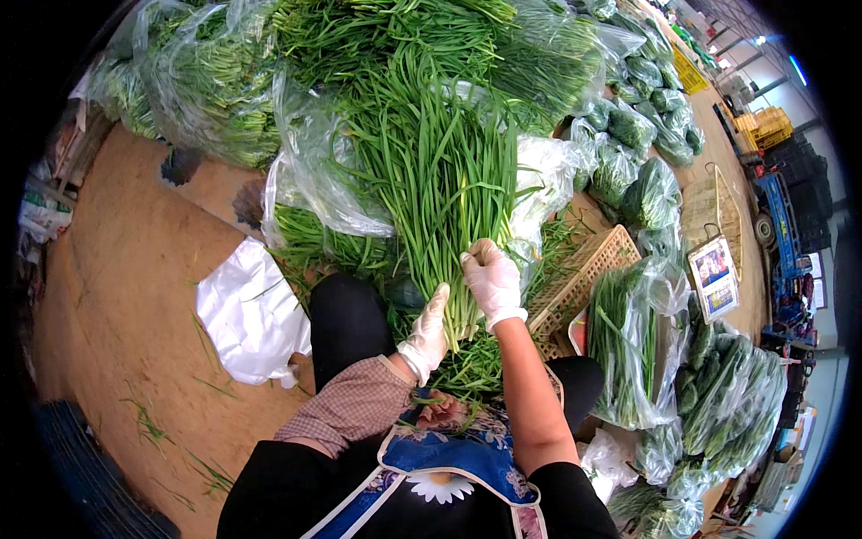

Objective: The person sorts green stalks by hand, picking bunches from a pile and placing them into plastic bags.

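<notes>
A large bunch of garlic chives [440,198] lies before me, its leaves fanning away and its pale stem ends toward my lap. My left hand [426,338], in a white glove, grips the bunch low on its left side, thumb up along the stems. On the right side, my gloved right hand [492,280] is closed in a pinch at the stems. Its fingertips partly hide what they hold. Loose chive trimmings [467,366] lie below the stem ends, over my lap. More loose chives [386,36] are heaped behind the bunch.
Clear bags of chives [211,90] stand at the far left. A tan plastic crate [584,286] is right of my hands, beside another bagged bunch [628,341]. Several filled bags [651,193] line the right. A white plastic sheet [251,310] lies on the brown floor [117,296].
</notes>
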{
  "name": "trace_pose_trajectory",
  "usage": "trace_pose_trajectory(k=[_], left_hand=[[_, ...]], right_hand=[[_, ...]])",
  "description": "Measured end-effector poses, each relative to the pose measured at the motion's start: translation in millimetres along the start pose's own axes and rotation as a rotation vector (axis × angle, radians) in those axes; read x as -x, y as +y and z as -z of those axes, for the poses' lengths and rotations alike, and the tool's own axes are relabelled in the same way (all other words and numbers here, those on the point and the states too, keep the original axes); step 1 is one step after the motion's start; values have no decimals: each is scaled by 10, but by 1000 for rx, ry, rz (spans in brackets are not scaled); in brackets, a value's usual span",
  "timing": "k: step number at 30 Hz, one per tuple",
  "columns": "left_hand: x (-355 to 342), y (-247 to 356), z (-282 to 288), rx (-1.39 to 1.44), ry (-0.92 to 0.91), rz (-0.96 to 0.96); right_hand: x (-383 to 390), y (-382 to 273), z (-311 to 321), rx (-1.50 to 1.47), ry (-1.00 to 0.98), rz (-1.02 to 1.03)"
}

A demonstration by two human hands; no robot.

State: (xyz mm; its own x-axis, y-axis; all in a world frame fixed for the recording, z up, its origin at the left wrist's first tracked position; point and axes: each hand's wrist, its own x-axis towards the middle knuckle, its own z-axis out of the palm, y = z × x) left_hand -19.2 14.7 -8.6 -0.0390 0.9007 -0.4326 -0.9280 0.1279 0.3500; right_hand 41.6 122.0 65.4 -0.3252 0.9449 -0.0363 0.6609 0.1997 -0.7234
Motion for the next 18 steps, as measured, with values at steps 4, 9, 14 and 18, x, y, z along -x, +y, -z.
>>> trace_pose_trajectory(k=[4,9,14,18], left_hand=[[142,250,-287,116,-21,50],[-284,-45,340,413,-118,222],[-147,97,151,191,-263,52],[-83,203,-36,-42,68,127]], right_hand=[[218,-139,151,108,117,562],[683,-185,123,123,-153,678],[823,-156,213,-195,-303,584],[790,-218,605,-787,-224,231]])
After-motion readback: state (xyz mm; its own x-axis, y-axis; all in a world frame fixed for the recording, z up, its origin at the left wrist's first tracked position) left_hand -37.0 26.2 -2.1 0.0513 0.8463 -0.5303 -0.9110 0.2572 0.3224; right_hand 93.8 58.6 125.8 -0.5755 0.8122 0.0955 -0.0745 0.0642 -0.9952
